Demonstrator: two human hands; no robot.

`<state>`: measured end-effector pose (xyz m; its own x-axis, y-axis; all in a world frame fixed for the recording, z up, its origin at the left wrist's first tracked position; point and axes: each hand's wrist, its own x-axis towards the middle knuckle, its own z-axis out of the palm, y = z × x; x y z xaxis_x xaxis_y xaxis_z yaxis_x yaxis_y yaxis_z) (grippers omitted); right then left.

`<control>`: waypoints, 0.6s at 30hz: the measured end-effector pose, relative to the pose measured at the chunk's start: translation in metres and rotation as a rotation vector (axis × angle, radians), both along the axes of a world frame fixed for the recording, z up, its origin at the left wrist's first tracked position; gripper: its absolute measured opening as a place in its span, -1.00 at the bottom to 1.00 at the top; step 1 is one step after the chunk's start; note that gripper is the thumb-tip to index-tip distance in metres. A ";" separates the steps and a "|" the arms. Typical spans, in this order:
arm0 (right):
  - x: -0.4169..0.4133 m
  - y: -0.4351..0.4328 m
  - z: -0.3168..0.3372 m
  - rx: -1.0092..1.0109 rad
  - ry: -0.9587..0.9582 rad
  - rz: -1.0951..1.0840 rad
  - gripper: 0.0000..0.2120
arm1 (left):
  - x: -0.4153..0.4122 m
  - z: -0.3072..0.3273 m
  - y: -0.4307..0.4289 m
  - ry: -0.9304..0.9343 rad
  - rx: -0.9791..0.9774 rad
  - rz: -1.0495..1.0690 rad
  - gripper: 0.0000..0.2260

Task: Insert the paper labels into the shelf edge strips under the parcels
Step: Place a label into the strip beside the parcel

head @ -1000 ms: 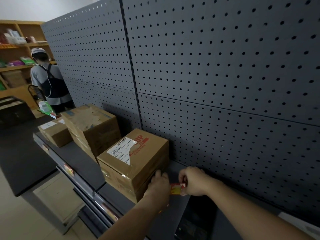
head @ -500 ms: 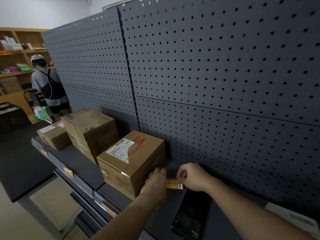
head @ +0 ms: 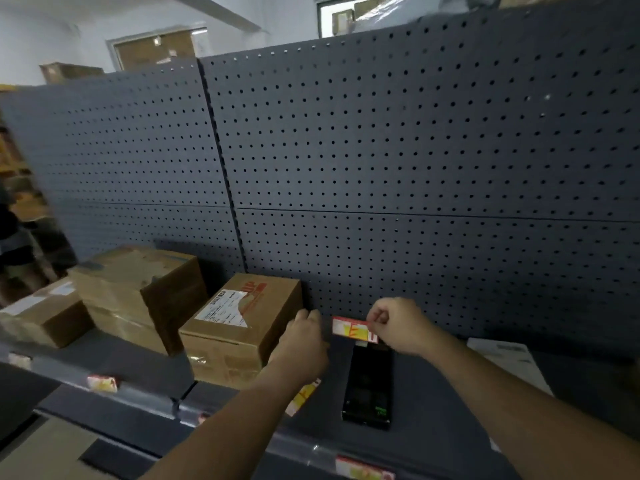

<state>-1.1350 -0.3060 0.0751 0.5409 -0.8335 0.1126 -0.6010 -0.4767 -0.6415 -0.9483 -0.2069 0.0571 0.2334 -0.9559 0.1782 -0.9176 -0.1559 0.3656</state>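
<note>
- Head view, from the left: an inserted label [head: 101,382] already sits in the shelf edge strip [head: 138,393] under the stacked parcels [head: 138,296], at about 9 o'clock from the hands.
- Next, the left hand [head: 301,348] rests against the right side of the taped parcel [head: 242,327], fingers curled; more red-and-yellow labels [head: 304,393] show beneath its wrist, though whether it grips them cannot be told.
- Between the hands, the paper label [head: 351,328] lies with its long axis running 9 to 3 o'clock.
- The right hand [head: 398,323] pinches that label's right end between thumb and forefinger, otherwise closed; it is the nearer hand.
- The strip lies toward 6 o'clock from the grip, below a black handheld device [head: 369,382]; another seated label [head: 363,471] shows there.
- Compared with half a second ago, the camera has tilted up and the label has been lifted clear of the left hand, with a gap now between them.
</note>
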 end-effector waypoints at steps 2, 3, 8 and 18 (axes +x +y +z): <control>-0.013 0.023 0.001 -0.019 -0.002 -0.059 -0.93 | -0.003 0.000 0.012 -0.009 0.003 -0.064 -0.73; -0.020 0.035 0.001 -0.023 0.004 -0.087 -0.93 | -0.006 0.000 0.019 -0.011 0.003 -0.093 -0.72; -0.049 0.099 -0.002 -0.038 -0.028 -0.239 -0.97 | -0.028 -0.006 0.054 -0.026 -0.013 -0.222 -0.69; -0.144 0.165 -0.005 -0.027 -0.044 -0.370 -0.88 | -0.114 -0.017 0.102 -0.024 -0.054 -0.336 -0.65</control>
